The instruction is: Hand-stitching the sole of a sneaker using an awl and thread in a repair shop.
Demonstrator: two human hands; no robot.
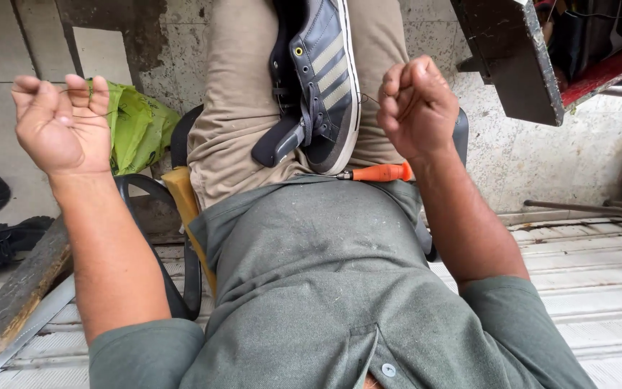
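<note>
A dark striped sneaker (pixel 323 79) lies lengthwise on the seated person's lap, between the raised left hand (pixel 62 122), pinching thin thread, and the nearer right hand (pixel 415 106), fisted just beside the shoe's sole.

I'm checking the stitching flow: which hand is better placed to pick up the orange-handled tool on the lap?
Probably the right hand: it hangs just above the orange-handled awl-like tool. The left hand is raised far off, beside the green bag.

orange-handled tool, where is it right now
In the head view the orange-handled tool lies on the person's lap, just below the right hand and beside the dark sneaker.
</note>
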